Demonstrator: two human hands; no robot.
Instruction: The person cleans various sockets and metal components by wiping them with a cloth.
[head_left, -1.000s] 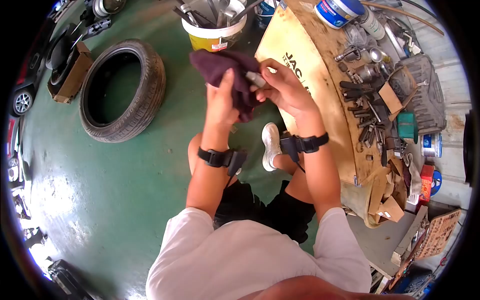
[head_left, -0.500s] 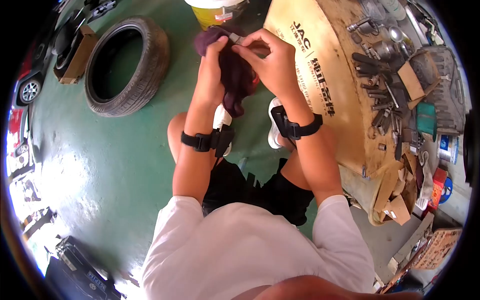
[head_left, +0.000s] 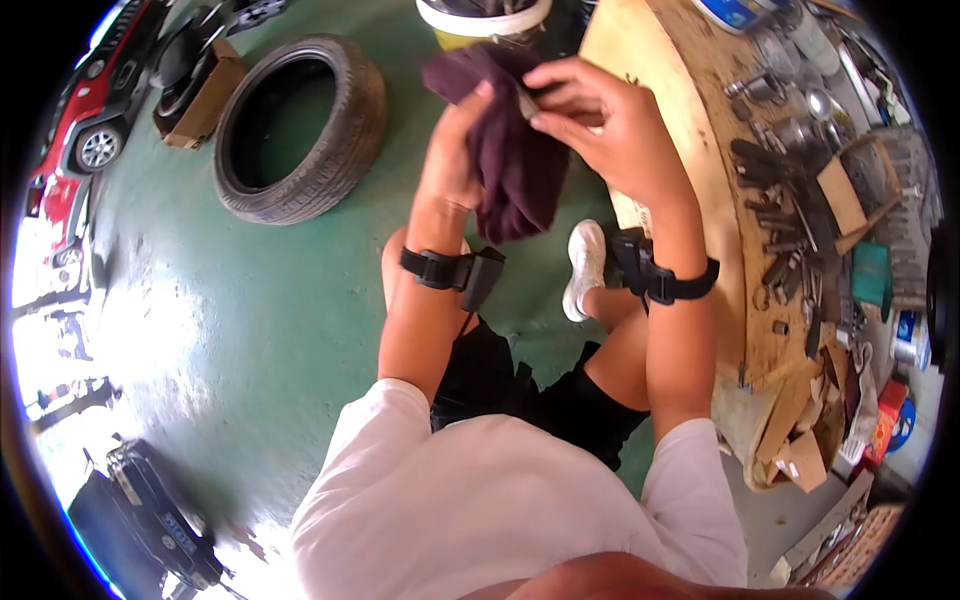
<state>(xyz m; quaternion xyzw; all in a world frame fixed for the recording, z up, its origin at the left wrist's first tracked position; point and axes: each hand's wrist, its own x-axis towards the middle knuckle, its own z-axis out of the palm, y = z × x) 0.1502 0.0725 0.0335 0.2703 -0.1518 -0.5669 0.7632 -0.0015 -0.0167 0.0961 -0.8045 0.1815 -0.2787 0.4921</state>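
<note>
My left hand (head_left: 455, 150) is closed around a dark purple cloth (head_left: 520, 180), with the thumb pressed on top of it. Most of the cloth hangs down between my two hands. A small grey metal piece (head_left: 527, 106) sits against the cloth's upper right part, pinched by the thumb and fingertips of my right hand (head_left: 615, 120). Its exact kind is too small to make out. Both hands are raised in front of me, above the green floor, and each wrist wears a black strap with a small device.
A tyre (head_left: 362, 120) lies on the floor to the left, near a cardboard box (head_left: 212, 95). Ahead stands a bucket with a white rim (head_left: 500, 25). On the right, a wooden bench top (head_left: 690, 120) carries several sockets and metal tools (head_left: 775, 190). A red car (head_left: 120, 80) is far left.
My view has turned, so the surroundings sit differently. The cloth hangs more spread out, and the metal piece is now against it and partly covered. Both hands keep their hold.
</note>
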